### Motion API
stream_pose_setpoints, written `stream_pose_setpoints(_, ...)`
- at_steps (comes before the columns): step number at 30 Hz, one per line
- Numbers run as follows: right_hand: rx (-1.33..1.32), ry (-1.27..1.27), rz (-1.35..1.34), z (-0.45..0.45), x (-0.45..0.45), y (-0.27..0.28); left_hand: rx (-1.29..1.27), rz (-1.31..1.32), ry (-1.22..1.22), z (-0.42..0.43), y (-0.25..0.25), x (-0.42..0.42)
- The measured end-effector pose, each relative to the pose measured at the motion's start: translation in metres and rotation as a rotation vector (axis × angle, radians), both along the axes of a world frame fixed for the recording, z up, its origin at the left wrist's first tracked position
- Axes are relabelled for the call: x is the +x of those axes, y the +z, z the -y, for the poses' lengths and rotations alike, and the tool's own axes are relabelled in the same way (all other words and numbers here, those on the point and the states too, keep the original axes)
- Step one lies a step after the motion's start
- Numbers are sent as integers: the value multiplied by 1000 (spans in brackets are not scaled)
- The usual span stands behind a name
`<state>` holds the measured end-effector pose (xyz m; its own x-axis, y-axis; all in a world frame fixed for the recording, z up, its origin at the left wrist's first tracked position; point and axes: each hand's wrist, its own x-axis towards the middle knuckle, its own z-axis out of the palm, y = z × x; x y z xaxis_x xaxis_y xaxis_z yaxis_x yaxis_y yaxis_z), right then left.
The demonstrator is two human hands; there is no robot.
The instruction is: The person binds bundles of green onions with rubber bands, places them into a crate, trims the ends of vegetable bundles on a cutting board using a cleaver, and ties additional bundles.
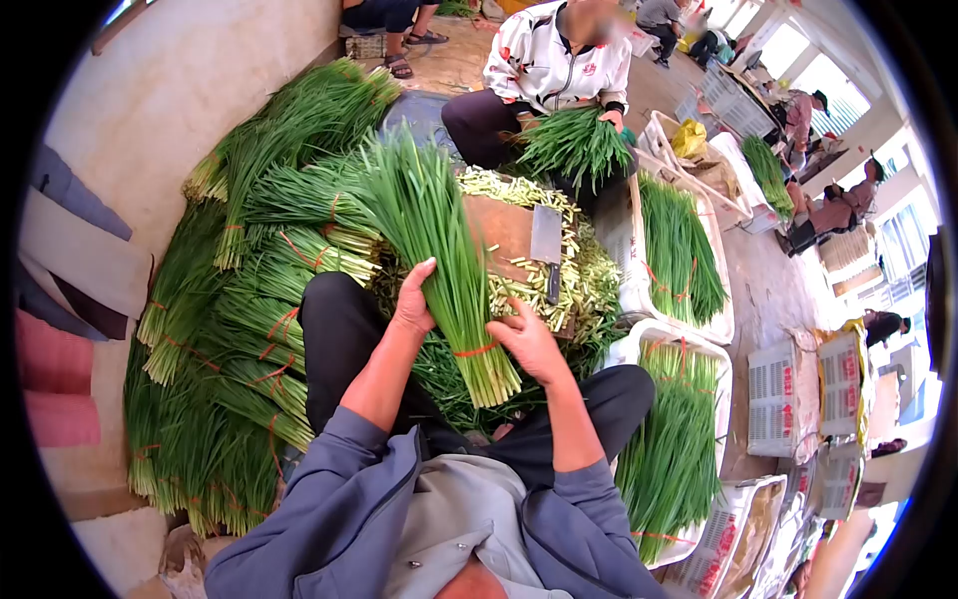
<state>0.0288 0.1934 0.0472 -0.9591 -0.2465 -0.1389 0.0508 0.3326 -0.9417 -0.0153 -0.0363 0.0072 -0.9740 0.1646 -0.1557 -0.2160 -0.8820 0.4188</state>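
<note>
A long bundle of green stalks [434, 250], tied near its pale cut ends with a red band [475, 350], stands tilted in front of my body. My left hand [414, 297] is wrapped round its left side. On the right, my right hand [527, 337] is beside the lower stalks near the band, its fingers apart. Beyond the bundle lies a wooden board [502, 228] with a cleaver [546, 240] on it, its black handle toward me. Short cut stalk ends [519, 290] are scattered around the board.
Tied bundles [269, 299] are heaped at the left by the wall. White crates [671, 529] of bundles stand at the right. Across the board, a seated person [559, 60] holds green stalks [574, 143]. Other people and stacked crates [773, 399] are farther right.
</note>
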Motion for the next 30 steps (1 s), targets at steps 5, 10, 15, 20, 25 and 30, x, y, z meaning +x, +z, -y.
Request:
stream_pose_setpoints(5,-161,39,-14,47,4,34,16,-54,-27,-9,7,3)
stream_pose_setpoints(10,-166,-43,-135,47,9,10,-184,-137,72,-19,12,15)
stream_pose_setpoints(15,-183,-28,-89,37,11,-4,-283,28,67,-26,9,21)
stream_pose_setpoints(20,-199,-52,-62,23,11,-11,-258,68,81,-33,11,21)
stream_pose_setpoints(25,-178,-65,-100,21,10,-22,-223,74,103,-32,1,19)
stream_pose_setpoints(30,-122,-56,-109,24,10,-19,-196,83,134,-31,2,18)
